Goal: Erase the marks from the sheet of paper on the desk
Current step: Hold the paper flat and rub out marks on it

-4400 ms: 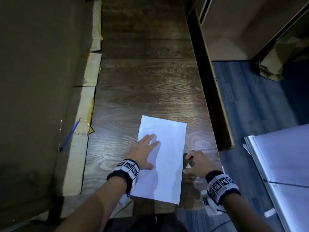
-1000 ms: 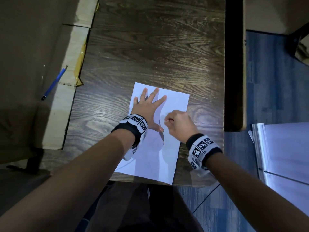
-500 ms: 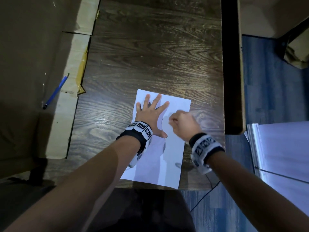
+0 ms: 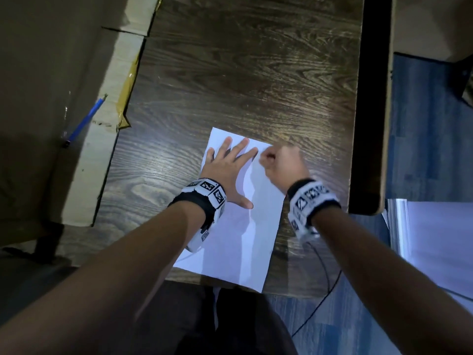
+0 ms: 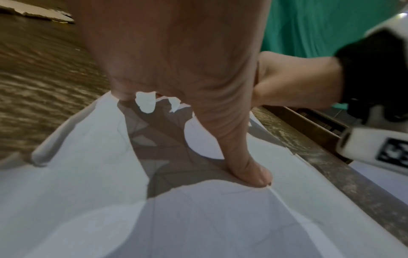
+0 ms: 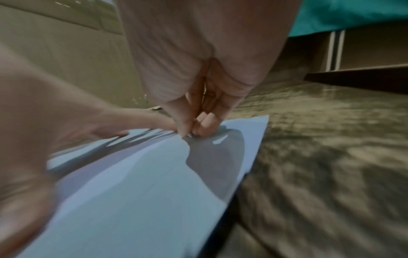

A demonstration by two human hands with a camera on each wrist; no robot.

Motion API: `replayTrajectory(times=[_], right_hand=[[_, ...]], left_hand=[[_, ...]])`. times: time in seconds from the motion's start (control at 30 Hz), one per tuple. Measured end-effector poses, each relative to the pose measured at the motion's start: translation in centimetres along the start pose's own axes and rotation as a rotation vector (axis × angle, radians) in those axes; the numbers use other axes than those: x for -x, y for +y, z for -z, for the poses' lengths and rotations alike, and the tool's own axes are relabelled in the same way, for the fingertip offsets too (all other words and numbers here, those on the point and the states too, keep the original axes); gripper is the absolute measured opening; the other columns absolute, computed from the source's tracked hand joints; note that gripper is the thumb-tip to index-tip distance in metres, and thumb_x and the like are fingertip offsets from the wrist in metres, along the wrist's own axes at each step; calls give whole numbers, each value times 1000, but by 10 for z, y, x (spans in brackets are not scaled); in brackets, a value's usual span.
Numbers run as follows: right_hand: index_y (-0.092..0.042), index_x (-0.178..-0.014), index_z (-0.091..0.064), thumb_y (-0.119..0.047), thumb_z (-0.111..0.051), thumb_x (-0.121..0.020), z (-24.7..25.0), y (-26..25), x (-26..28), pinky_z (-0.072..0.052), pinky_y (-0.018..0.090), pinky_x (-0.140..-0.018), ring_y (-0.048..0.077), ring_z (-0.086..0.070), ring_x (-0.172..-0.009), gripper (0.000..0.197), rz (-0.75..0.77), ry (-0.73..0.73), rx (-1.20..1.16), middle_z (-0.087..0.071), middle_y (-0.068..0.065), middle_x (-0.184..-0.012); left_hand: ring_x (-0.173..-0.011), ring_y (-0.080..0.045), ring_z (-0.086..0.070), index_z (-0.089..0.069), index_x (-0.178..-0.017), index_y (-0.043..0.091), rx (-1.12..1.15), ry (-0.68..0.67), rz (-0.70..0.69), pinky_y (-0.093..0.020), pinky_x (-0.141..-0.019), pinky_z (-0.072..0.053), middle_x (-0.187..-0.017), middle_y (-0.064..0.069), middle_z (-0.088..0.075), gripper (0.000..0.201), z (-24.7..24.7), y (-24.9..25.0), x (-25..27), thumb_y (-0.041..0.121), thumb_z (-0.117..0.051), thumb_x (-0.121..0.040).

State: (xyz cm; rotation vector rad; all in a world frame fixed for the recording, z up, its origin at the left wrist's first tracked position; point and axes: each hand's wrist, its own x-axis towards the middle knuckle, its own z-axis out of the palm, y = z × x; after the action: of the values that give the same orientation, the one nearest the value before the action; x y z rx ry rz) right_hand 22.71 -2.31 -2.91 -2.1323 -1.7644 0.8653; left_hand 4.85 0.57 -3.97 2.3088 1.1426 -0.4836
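At far left a blue pen (image 4: 83,123) is seen lying on cardboard (image 4: 107,129) beside the desk (image 4: 230,73), well apart from the work & no obstacle. The sheet of paper (image 4: 238,242) is laid flat near the desk's front edge, slightly skewed, w/ its near corner about at the edge. It is pinned by the left hand (image 4: 227,170), which is spread flat, fingers straight, palm down on the sheet's far-left part; in the left wrist view the thumb (image 5: 249,172) is pressed on the paper next to faint pencil lines. Just right of it, the right hand (image 4: 281,162) is bunched at the sheet's far-right corner, fingertips (image 6: 198,129) pinched together & touching the paper. An eraser is presumably held there, but it can't be made out, so what is gripped cannot be told. The step in hand is judged to be rubbing at the top-right marks. Next, short strokes are called for w/ the sheet kept pinned, then a shift toward the lines near the thumb; that area is covered by the left hand, which would need re-placing. At right, a dark raised edge (image 4: 368,98) borders the desk, limiting elbow room; a cable (image 4: 320,290) hangs below, & white boards (image 4: 435,239) lie on the floor.
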Motion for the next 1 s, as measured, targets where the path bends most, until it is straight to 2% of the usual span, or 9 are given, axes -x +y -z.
replayTrajectory(times=[0.1,0.23,0.43,0.57,0.63,0.7,0.8,0.9,1.0], right_hand=[[-14,-76,-66,-16,-56,-90,-8,-2,8,-54,39,-68,27,-62,-72,17,-16,12,6,-63,6,-79],[-9,-77,-67,-14,-56,-89,-16,-15,52,-52,43,-70,25,-58,-72,17,110,-195,36,-58,4,-82],[-18,-72,-68,-14,-57,-90,2,-15,-10,-54,37,-60,22,-60,-61,22,-99,40,-46,-62,3,-67],[-10,-64,-59,-10,-58,-87,-17,-35,51,-45,38,-62,27,-54,-65,23,43,-181,-6,-53,5,-74],[-21,-59,-57,-8,-58,-85,-15,-37,52,-45,38,-63,25,-53,-66,30,93,-258,-4,-53,2,-73],[-33,-52,-42,-9,-55,-86,-7,-30,22,-38,34,-61,22,-47,-62,44,59,-134,14,-46,-7,-63],[-24,-59,-59,-10,-55,-86,3,-24,-3,-46,35,-60,21,-52,-61,30,-33,1,-7,-56,-2,-63],[-26,-53,-41,-10,-55,-84,-16,-36,35,-44,38,-61,23,-47,-62,37,21,-116,56,-48,0,-68],[-14,-69,-65,-11,-59,-83,-21,-38,53,-50,41,-70,26,-57,-73,16,74,-254,39,-60,5,-79]], left_hand=[[-150,-26,21,9,-156,41,-4,-1,2,-59,-119,-1,-163,15,20,140,1,2,0,78,-77,-53],[-151,-26,19,9,-156,40,-12,16,-5,-61,-119,-5,-163,15,19,143,-3,-1,-2,81,-76,-49],[-150,-26,20,10,-156,39,-22,0,-8,-60,-119,-1,-164,13,18,141,0,0,-1,80,-75,-52],[-151,-25,19,8,-157,37,0,41,5,-56,-119,-1,-164,10,18,124,-1,1,1,66,-73,-67],[-151,-25,20,8,-157,36,4,46,3,-55,-119,1,-165,9,18,119,-1,0,1,61,-71,-71],[-150,-27,20,9,-157,35,-1,18,-22,-57,-118,1,-164,10,19,134,-2,-2,1,75,-74,-60],[-150,-27,20,11,-157,33,-3,-4,-17,-57,-121,0,-164,10,20,141,-4,-5,2,83,-71,-54],[-151,-25,20,9,-158,33,14,18,-7,-57,-121,0,-164,10,19,131,-4,-2,3,74,-71,-63],[-151,-25,18,7,-158,33,41,47,-23,-57,-121,-2,-164,10,18,122,-5,-3,2,66,-70,-69]])
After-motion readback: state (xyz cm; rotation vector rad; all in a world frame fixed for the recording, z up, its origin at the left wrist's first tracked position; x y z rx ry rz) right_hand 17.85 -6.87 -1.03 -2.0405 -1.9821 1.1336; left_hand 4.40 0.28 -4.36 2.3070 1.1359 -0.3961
